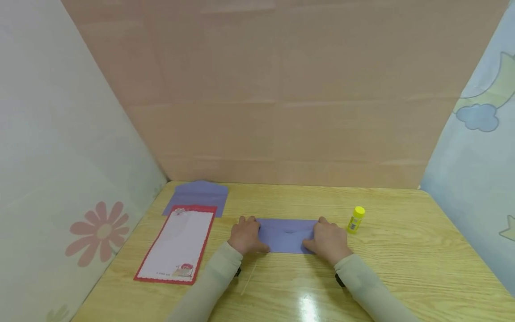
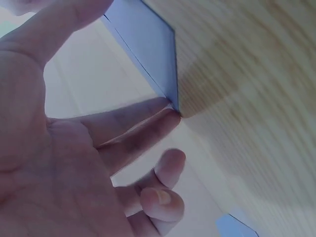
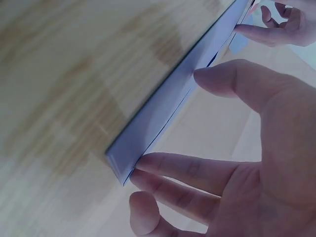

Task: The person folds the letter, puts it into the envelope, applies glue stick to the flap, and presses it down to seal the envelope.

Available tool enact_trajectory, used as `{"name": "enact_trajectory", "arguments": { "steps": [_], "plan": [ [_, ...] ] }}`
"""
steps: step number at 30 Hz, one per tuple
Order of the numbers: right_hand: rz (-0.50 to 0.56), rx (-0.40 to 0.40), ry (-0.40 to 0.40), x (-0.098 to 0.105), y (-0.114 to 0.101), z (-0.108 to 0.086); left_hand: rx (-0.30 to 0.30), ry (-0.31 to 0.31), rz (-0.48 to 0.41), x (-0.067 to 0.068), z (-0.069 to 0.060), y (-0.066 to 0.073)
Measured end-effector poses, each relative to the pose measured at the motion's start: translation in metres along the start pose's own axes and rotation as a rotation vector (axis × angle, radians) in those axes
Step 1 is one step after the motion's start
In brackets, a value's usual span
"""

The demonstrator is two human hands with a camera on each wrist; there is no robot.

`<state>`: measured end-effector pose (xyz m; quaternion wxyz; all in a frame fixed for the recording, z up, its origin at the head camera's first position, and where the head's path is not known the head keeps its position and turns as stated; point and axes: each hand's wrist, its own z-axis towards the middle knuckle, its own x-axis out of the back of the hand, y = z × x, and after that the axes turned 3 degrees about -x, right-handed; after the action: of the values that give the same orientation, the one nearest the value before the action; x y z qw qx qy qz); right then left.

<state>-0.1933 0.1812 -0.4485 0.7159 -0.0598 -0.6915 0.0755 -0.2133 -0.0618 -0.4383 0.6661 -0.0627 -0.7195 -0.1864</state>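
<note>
A blue-purple envelope (image 1: 287, 243) lies flat on the table, its long side running left to right and its flap folded over. At its left end rests my left hand (image 1: 246, 237). In the left wrist view, two fairly straight fingertips (image 2: 165, 111) touch a corner of the envelope (image 2: 150, 47), and the thumb reaches onto it. My right hand (image 1: 331, 240) is on the right end. The right wrist view has its thumb (image 3: 217, 79) pressing on the envelope (image 3: 163, 108), with two extended fingers at the corner. The palms stay off the paper.
A yellow glue stick (image 1: 356, 220) stands upright right of the right hand. To the left lies a red-bordered white sheet (image 1: 177, 243), overlapping a second purple envelope (image 1: 201, 195) with its flap up. The wooden table (image 1: 402, 268) meets a brown paper-covered back wall (image 1: 281, 112).
</note>
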Motion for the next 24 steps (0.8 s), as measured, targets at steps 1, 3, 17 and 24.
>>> {"name": "enact_trajectory", "arguments": {
  "steps": [1, 3, 17, 24],
  "plan": [
    [-0.003, 0.000, -0.001, -0.0009, 0.0002, 0.0001, 0.003, -0.002, 0.003, 0.0002, -0.0004, -0.0002],
    [-0.010, -0.001, -0.008, -0.0017, -0.0002, -0.0001, 0.008, -0.006, 0.005, 0.0008, -0.0013, -0.0006],
    [-0.013, -0.083, -0.072, 0.0013, 0.0003, 0.0016, -0.013, -0.013, -0.009, 0.0021, -0.0006, -0.0011],
    [0.026, -0.090, -0.091, 0.0007, 0.0031, 0.0036, 0.002, -0.013, 0.003, 0.0013, -0.0008, -0.0005]
  ]
}}
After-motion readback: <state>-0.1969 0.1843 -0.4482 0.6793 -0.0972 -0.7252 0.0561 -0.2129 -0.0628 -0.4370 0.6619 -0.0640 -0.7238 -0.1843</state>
